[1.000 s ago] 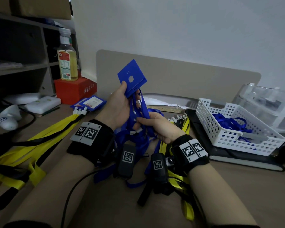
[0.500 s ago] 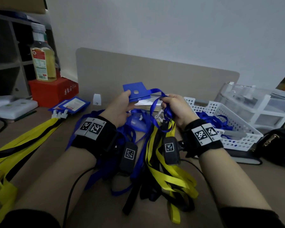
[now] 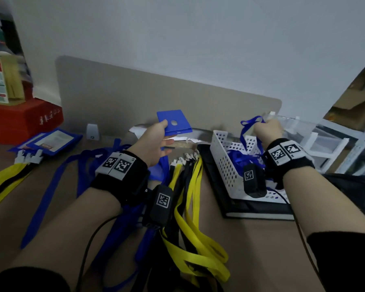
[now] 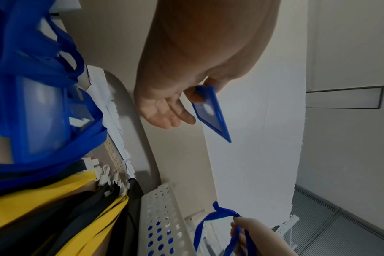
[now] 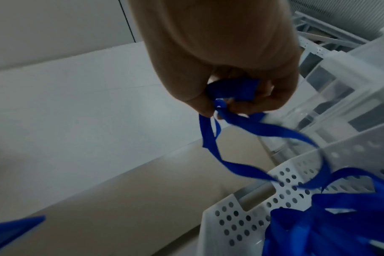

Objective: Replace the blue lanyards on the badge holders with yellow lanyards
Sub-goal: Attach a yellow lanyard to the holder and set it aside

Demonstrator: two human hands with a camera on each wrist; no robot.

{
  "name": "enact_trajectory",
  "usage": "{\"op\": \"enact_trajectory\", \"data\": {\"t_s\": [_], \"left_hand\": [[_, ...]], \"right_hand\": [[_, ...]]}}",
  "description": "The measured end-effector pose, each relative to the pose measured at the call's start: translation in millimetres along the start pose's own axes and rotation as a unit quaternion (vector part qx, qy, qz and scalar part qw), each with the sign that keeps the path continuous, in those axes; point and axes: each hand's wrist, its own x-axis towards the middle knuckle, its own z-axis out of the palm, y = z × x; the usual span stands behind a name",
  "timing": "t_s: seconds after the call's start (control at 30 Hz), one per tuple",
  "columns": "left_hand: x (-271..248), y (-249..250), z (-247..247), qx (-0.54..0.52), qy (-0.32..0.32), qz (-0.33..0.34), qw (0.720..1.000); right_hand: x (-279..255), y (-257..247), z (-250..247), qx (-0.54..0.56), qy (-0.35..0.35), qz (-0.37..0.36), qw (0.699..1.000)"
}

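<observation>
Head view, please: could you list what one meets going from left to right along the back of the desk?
Bottle on a red box → flat badge holders → badge holder in the left hand → white basket → blue lanyard in the right hand → clear drawers.

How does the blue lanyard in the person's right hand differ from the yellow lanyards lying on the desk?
The blue lanyard is one loose strap, pinched in the right hand and hanging over the white basket; the yellow lanyards lie in a heap on the desk, untouched. The yellow lanyards are mixed with black straps. Both are flat ribbon straps.
</observation>
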Motion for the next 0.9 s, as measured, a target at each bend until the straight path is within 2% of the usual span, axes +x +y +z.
{"op": "enact_trajectory", "data": {"t_s": [0.1, 0.23, 0.4, 0.57, 0.67, 0.83, 0.9], "left_hand": [[9, -2, 4, 0.011, -0.002, -0.003, 1.0], [17, -1, 7, 0.032, -0.011, 0.001, 0.999], [30, -1, 6, 0.043, -0.029, 0.003, 0.999], [37, -2, 1, 0.026, -0.009, 0.005, 1.0], [41, -6, -3, 0.013, 0.025, 0.013, 1.0], [48, -12, -14, 0.018, 0.05, 0.017, 0.998], [52, -12, -20, 0.016, 0.06, 0.02, 0.998]], "right_hand": [[5, -3, -3, -0.095, -0.052, 0.037, 0.993], [5, -20, 0, -0.204, -0.154, 0.033, 0.966], [14, -39, 23, -0.158, -0.189, 0.05, 0.968], [21, -51, 76, -0.095, -0.252, 0.005, 0.963], [16, -56, 119, -0.089, -0.316, -0.014, 0.945], [6, -46, 173, -0.177, -0.425, -0.037, 0.887], [8, -40, 184, -0.238, -0.444, -0.063, 0.861]]}}
